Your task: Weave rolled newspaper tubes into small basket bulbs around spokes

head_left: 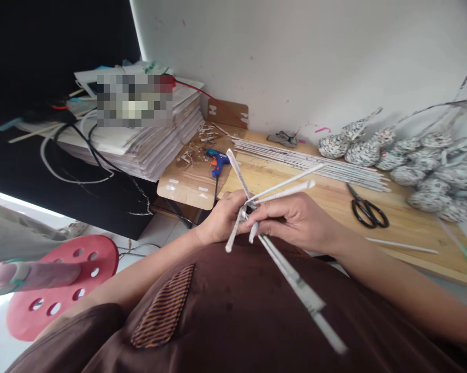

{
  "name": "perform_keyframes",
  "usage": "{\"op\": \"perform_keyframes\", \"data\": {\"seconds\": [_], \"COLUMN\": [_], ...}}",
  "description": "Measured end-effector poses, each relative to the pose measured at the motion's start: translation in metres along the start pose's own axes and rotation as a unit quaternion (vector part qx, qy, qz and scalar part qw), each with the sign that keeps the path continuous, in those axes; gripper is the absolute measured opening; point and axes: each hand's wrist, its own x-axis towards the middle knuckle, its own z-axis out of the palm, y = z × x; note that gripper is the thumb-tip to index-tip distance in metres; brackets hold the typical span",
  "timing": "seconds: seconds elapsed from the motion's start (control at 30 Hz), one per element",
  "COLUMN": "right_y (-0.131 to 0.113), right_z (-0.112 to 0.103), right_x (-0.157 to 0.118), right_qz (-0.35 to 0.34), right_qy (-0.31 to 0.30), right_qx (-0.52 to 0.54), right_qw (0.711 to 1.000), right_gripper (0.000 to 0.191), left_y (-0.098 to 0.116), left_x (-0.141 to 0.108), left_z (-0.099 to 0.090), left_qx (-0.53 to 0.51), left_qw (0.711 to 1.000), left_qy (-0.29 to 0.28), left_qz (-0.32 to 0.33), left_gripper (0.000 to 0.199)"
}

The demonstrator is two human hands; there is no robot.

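Observation:
Both hands hold a small bundle of rolled paper tubes (286,191) in front of my apron. My left hand (226,215) grips the crossing point from the left, its fingers closed round it. From the right, my right hand (295,217) pinches the tubes between thumb and fingers. Several short tube ends fan out up, right and down from the crossing. Two longer paper strips (299,287) hang down to the right across the apron. The exact fold inside the fingers is hidden.
On the wooden table lie black scissors (367,207), a row of paper tubes (311,163) and a blue glue gun (218,159). Woven paper pieces (367,147) pile up at the right wall. A paper stack (140,145) stands left, above a red stool (82,269).

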Motion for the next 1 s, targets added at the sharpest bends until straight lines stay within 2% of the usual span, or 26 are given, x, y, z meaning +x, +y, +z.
{"op": "perform_keyframes", "data": {"seconds": [0.13,0.23,0.37,0.5,0.6,0.7,0.83,0.9,1.0], "right_y": [0.007,0.011,0.011,0.007,0.006,0.004,0.003,0.003,0.005], "right_z": [-0.002,-0.002,-0.002,-0.005,-0.006,-0.004,0.003,0.007,0.012], "right_x": [0.001,0.003,0.006,0.004,0.003,0.006,0.01,0.009,0.003], "right_qz": [0.087,0.118,0.141,0.146,0.135,0.154,0.191,0.202,0.178], "right_qy": [0.012,0.025,0.057,0.05,0.044,0.05,0.06,0.074,0.095], "right_qx": [0.156,0.207,0.154,0.009,-0.072,-0.075,-0.077,-0.072,-0.028], "right_qw": [0.984,0.971,0.976,0.988,0.987,0.984,0.977,0.974,0.979], "right_gripper": [0.024,0.021,0.02,0.021,0.02,0.02,0.016,0.021,0.024], "left_y": [0.003,0.005,0.008,0.01,0.01,0.011,0.011,0.01,0.007], "left_x": [-0.001,0.0,0.003,0.005,0.006,0.007,0.008,0.008,0.006], "left_z": [0.001,0.001,0.001,0.0,0.0,0.0,-0.001,-0.001,-0.001], "left_qx": [-0.016,-0.015,-0.007,0.033,0.023,0.022,0.083,0.092,0.054], "left_qw": [0.999,0.999,0.999,0.999,0.999,0.999,0.995,0.993,0.996], "left_qy": [0.002,0.0,-0.001,-0.011,-0.023,-0.026,-0.051,-0.057,-0.036], "left_qz": [-0.029,-0.029,-0.031,-0.028,-0.034,-0.036,-0.037,-0.042,-0.062], "left_gripper": [0.034,0.03,0.024,0.02,0.019,0.017,0.015,0.016,0.023]}}
